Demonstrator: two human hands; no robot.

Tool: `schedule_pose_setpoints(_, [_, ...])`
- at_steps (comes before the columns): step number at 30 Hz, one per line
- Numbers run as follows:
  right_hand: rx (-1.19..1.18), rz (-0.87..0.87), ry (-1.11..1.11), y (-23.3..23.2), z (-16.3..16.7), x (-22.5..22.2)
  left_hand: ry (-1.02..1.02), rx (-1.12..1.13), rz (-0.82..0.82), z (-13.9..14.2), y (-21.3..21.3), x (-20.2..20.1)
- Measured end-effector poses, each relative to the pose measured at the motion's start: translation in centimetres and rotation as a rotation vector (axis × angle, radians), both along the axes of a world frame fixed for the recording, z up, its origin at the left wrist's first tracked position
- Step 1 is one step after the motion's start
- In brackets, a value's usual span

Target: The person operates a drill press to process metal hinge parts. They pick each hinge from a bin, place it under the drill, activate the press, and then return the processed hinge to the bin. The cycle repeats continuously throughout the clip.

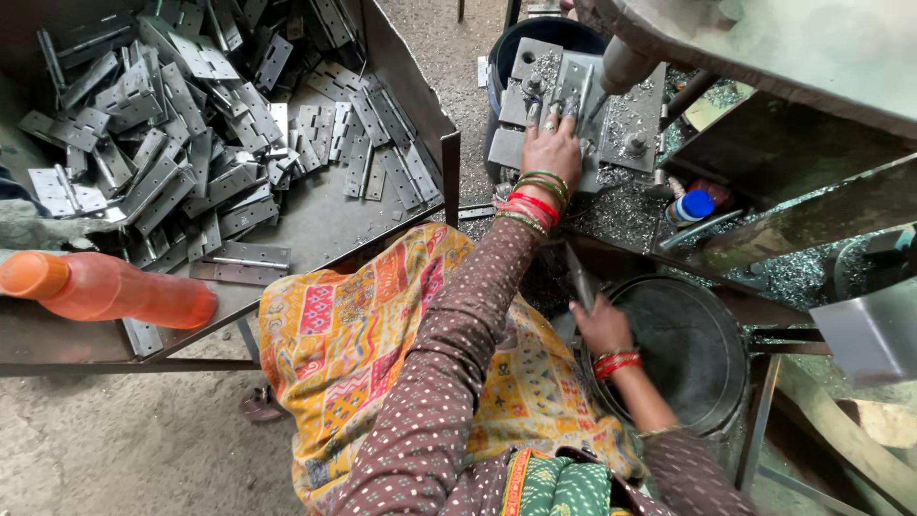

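Note:
My left hand point(550, 145) reaches forward and rests flat on a grey metal hinge plate point(576, 81) lying on the steel jig point(638, 115) of a machine, right below its round spindle point(626, 65). The fingers press on the plate. Green and red bangles circle that wrist. My right hand point(600, 327) is lower and closer to me, closed on a narrow flat metal piece point(579, 277) at the rim of a round black basin point(702, 354). Red bangles sit on this wrist as well.
A large metal tray point(315, 225) at the left holds a pile of several grey hinges point(172, 124). An orange plastic bottle point(110, 291) lies on its near edge. Metal shavings point(621, 205) and a blue-capped bottle point(692, 206) sit by the machine. A dark bucket point(506, 48) stands behind the jig.

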State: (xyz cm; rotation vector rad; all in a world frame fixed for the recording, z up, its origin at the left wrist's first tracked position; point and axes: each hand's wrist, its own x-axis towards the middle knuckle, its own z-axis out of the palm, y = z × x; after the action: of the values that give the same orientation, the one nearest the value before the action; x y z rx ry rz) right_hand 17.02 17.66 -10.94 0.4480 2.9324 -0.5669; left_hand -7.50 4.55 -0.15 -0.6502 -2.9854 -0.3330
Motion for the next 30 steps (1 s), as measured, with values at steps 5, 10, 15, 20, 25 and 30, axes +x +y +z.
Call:
schedule_pose_setpoints(5, [-0.034,-0.047,-0.114,-0.2,-1.1,0.2,0.056,0.086,-0.016,0.0,-1.8,2.8])
schedule_pose_setpoints(10, [-0.049,0.004,-0.212,3.0,3.1,-2.6,-0.04,0.023,0.0,1.4,-2.2,1.8])
schedule_pose_setpoints(15, [-0.066,-0.025,-0.144,1.1,3.7,-1.2,-0.105,0.045,0.03,3.1,-1.7,-0.6])
schedule_pose_setpoints(20, [-0.053,-0.018,-0.21,0.6,4.5,-1.7,-0.146,-0.028,0.013,3.3,-1.7,-0.9])
schedule_pose_setpoints(25, [-0.033,-0.004,-0.311,1.9,7.3,-3.4,-0.173,-0.132,-0.016,3.1,-1.3,-2.8])
schedule_pose_setpoints(30, [-0.008,-0.069,-0.157,-1.1,3.3,-0.3,-0.128,-0.056,0.032,2.3,-0.4,-4.2])
